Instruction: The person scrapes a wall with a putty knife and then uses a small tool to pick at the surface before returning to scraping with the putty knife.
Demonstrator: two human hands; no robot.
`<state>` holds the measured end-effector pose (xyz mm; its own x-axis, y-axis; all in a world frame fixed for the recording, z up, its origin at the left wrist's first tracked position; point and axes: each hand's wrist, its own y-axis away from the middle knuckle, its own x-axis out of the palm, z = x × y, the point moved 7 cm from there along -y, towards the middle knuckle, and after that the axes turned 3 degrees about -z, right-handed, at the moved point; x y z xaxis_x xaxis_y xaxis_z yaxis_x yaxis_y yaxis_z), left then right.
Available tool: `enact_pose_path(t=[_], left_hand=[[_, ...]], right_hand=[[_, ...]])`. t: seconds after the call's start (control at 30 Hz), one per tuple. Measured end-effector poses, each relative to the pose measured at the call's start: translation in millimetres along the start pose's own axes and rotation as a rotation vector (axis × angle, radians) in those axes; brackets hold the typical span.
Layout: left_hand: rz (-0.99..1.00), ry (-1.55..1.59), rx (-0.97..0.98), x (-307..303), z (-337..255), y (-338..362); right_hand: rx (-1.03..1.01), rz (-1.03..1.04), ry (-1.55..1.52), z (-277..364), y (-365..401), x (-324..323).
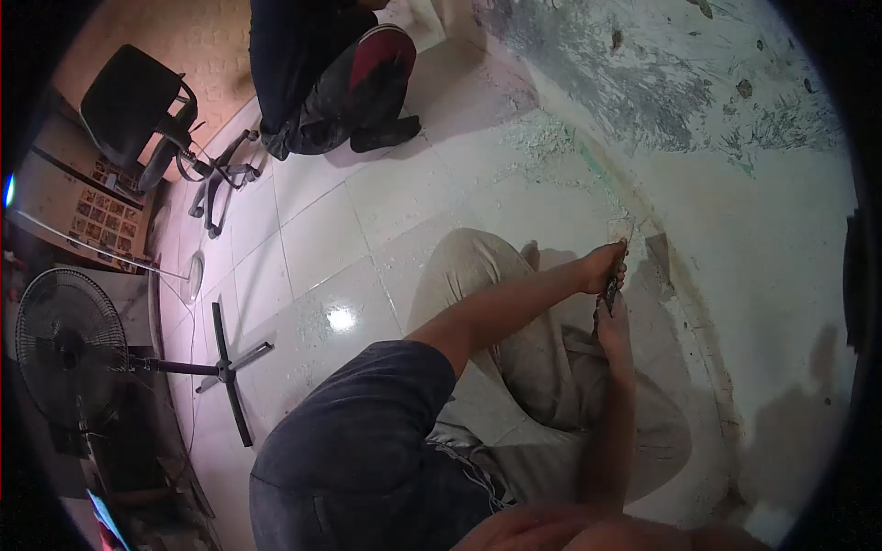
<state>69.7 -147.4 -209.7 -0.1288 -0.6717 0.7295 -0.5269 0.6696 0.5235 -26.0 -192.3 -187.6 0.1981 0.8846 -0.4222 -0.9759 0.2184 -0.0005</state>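
Observation:
My left hand (604,267) is closed around the upper part of a dark, narrow scraper (613,288). A flat, pale blade seems to stick out past my fingers, close to the foot of the wall. Just below, my right hand (613,323) is wrapped around the lower end of the same tool. Both hands are over the floor beside my bent legs (528,344), in light trousers. My fingers cover much of the tool, so its full shape is hidden.
The wall (634,83) has patchy, stripped paint, with flakes (542,138) along its base. Another person (335,83) crouches at the top. An office chair (138,106) and a pedestal fan (72,349) with a cross-shaped base stand left on the tiled floor (322,234).

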Motion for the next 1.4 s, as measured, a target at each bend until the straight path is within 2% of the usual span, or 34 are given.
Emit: enact_pose_path(t=[0.03,0.1,0.2,0.23,0.3,0.33,0.4,0.53,0.6,0.77,1.03,1.1,1.23,1.3,1.4], left_hand=[[-0.007,0.010,-0.003,1,-2,0],[-0.003,-0.013,0.008,2,-4,1],[0.001,-0.024,0.042,2,-8,-1],[-0.004,-0.018,0.064,0,-4,-1],[0.002,0.000,0.054,-2,-2,-1],[-0.010,0.009,0.045,-3,0,-2],[-0.008,0.007,0.049,0,-3,0],[-0.003,-0.008,0.062,5,-7,7],[0.017,-0.015,0.074,7,-6,8],[0.011,-0.063,0.107,9,-8,9],[0.008,-0.091,0.101,11,-10,10],[-0.016,-0.101,0.100,10,-11,10],[-0.022,-0.080,0.107,12,-12,10],[-0.024,-0.097,0.113,11,-12,8],[0.030,-0.117,0.116,5,-10,1]], right_hand=[[-0.004,-0.004,-0.003,5,-2,-2],[0.180,0.134,-0.109,2,2,1],[0.125,0.113,0.008,14,1,-2],[0.136,0.126,0.017,-1,5,-1],[-0.076,0.030,-0.025,1,-3,0],[-0.077,0.025,-0.027,0,-3,-1],[0.041,0.099,-0.042,-7,-4,1],[-0.019,0.050,-0.034,-2,-5,0],[0.024,0.065,-0.052,-1,-2,-1],[-0.002,0.053,0.031,-32,-12,6],[0.041,0.104,0.086,3,-8,-2],[0.180,0.151,0.025,9,-3,-3],[0.070,0.095,0.124,-27,-12,4],[-0.071,-0.019,0.170,-23,-13,1],[-0.006,0.066,0.008,-8,-9,1]])
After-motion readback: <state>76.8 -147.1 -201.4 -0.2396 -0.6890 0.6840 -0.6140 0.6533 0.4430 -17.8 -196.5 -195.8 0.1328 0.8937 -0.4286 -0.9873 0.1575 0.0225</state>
